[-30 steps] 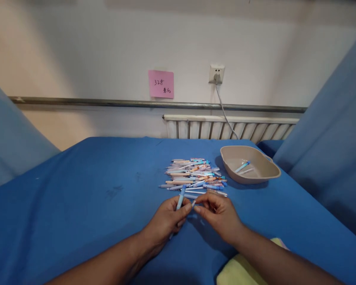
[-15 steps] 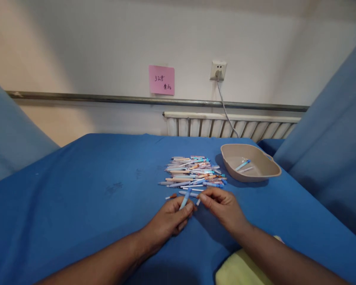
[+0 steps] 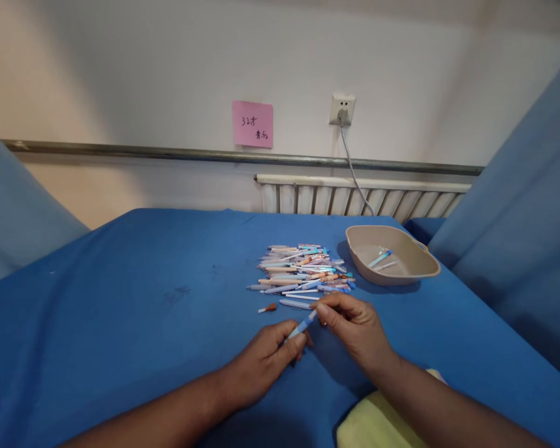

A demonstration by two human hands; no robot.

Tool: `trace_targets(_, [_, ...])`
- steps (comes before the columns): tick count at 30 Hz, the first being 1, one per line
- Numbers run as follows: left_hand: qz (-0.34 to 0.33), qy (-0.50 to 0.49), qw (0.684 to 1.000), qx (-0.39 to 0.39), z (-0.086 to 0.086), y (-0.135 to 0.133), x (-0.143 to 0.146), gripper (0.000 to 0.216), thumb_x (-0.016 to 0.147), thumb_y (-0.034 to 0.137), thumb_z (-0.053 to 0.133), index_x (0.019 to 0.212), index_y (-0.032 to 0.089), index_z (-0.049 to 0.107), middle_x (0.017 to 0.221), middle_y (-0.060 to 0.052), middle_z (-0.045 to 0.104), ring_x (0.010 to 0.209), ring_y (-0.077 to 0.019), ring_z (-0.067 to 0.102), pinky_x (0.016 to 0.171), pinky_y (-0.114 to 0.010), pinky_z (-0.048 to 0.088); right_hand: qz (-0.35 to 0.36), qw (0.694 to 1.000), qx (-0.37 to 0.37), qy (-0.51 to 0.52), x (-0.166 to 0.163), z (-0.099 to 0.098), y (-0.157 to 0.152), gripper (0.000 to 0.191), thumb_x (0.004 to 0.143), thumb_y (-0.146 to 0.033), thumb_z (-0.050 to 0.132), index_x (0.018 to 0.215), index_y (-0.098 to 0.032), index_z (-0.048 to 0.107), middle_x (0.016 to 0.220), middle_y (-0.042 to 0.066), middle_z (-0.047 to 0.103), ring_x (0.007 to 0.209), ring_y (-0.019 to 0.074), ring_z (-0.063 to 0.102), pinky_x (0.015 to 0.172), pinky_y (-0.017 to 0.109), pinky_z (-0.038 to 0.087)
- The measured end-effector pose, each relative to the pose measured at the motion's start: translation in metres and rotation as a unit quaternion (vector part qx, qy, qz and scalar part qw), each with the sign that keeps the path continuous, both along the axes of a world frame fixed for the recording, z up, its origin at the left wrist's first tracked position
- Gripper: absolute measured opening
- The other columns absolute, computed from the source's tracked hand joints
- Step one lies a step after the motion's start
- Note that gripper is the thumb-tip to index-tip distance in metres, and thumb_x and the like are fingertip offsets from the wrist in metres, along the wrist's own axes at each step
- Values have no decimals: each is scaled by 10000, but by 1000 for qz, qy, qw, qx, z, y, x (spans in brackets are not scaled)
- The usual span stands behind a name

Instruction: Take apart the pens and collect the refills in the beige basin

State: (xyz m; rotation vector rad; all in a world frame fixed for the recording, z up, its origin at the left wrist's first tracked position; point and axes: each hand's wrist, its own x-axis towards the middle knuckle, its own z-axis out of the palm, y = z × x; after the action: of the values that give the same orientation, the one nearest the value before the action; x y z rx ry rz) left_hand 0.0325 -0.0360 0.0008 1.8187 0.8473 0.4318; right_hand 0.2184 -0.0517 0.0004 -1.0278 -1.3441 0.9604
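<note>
Over the blue cloth, my left hand (image 3: 267, 359) and my right hand (image 3: 354, 325) meet just in front of a pile of pens (image 3: 303, 270). Both pinch one light blue pen (image 3: 302, 326): the left fingers close on its lower end, the right fingertips on its upper end. The pen lies slanted between them. A small orange-tipped piece (image 3: 267, 308) rests on the cloth left of the hands. Behind to the right stands a beige tray (image 3: 420, 269) with a blue pen (image 3: 379, 258) and a thin white piece inside.
The blue-covered table (image 3: 121, 298) runs to a wall with a radiator (image 3: 354, 199), a pink note (image 3: 252, 124) and a socket with a cable (image 3: 341, 111). Blue fabric rises at both sides. A yellow cloth (image 3: 378, 423) lies under my right forearm.
The pen has tipped from nearly upright to slanted between both hands. My right fingers have come onto its upper end. An orange-tipped piece now lies on the cloth at the left.
</note>
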Motion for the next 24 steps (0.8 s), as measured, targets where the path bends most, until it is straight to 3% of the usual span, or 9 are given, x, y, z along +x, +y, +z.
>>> trace_targets(6, [-1,5,1000,17,0,0,-2,373,918,459,359,862,159,572,693,14,509,667,-122,447,600,-209,365,3,1000,-6,-2,0,-1,0,188,772,-371,634,717,-200,693,646,15,609,620,152,525,588,292,417])
trace_targets(14, [-3,6,999,48,1,-2,-2,354,930,423,350,762,161,517,696,24,480,655,-114,437,611,-210,357,17,994,50,-91,1,-4,-2,196,816,-346,594,780,-201,722,665,25,612,608,144,510,558,271,387])
trace_targets(24, [-3,23,997,70,1,-2,-5,360,933,414,339,740,168,518,684,25,487,652,-116,454,615,-217,355,10,990,63,-122,2,-6,-4,150,814,-295,597,743,-188,673,596,-16,522,539,104,436,513,234,339])
